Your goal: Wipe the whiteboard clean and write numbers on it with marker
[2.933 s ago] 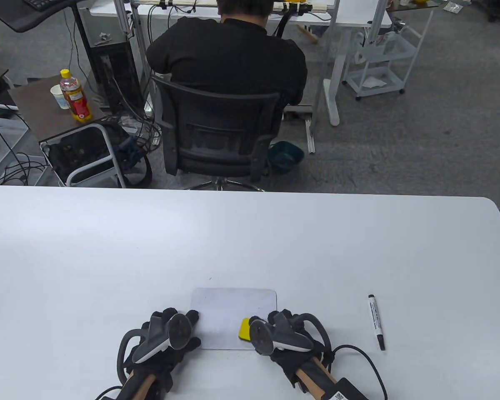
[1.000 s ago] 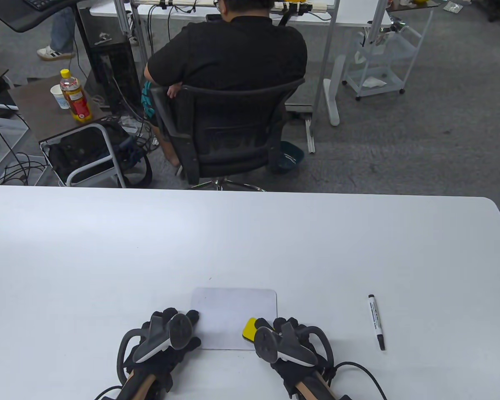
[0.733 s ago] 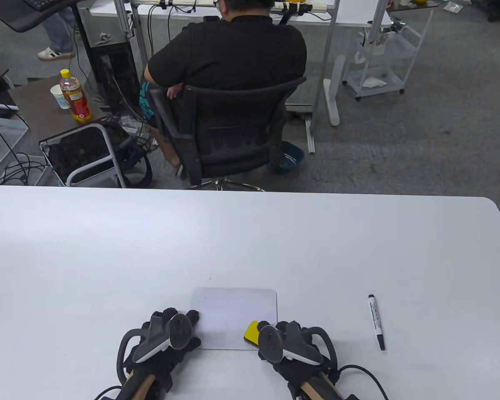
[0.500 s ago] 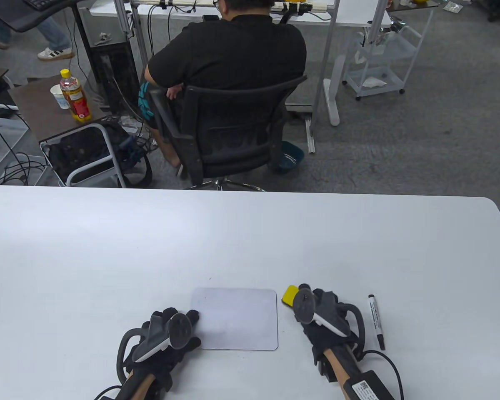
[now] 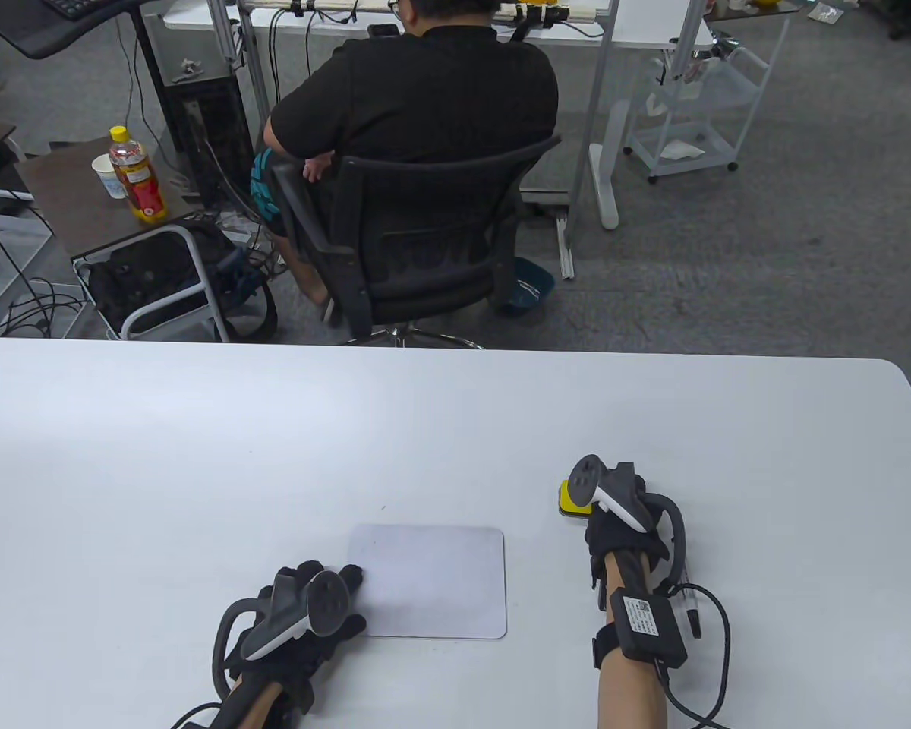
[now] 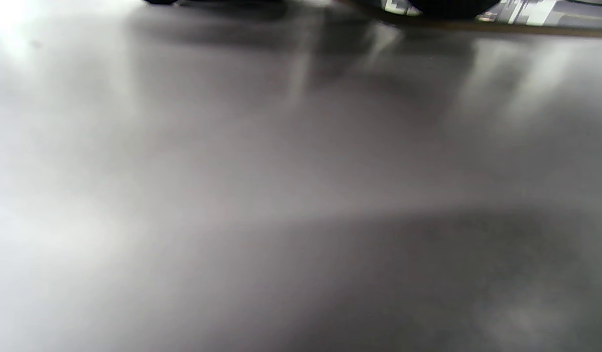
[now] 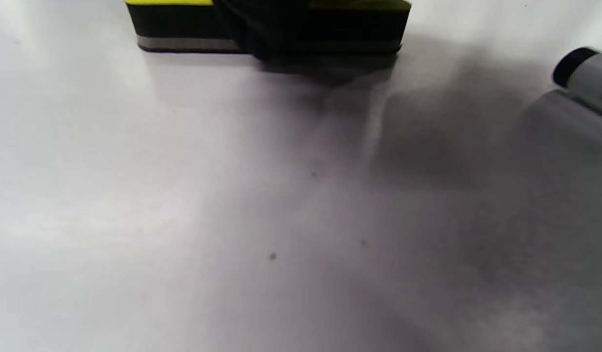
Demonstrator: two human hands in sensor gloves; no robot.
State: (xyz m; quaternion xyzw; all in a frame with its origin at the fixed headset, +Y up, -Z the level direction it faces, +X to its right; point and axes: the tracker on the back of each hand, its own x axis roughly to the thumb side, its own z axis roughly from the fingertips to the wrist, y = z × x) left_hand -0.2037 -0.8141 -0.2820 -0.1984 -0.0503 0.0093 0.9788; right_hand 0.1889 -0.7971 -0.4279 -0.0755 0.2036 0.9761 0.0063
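Whiteboard (image 5: 427,581) flat at desk (image 5: 197,456) 6 o'clock, thin, slick, left hand (image 5: 304,607) pressing its 9 o'clock edge | right hand (image 5: 615,509) holds light eraser (image 5: 567,501) at 1 o'clock | marker (image 7: 582,78) light, smooth: pinch mid-barrel

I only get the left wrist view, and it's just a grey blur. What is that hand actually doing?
Observer: In the table view, the left hand rests on the near left corner of a small whiteboard.
Operator: Is anything written on the board?
Observer: No, its surface looks blank in that view.
Operator: And the other hand?
Observer: The right hand holds a yellow-topped eraser. The eraser is off the board, on the table past the board's far right corner.
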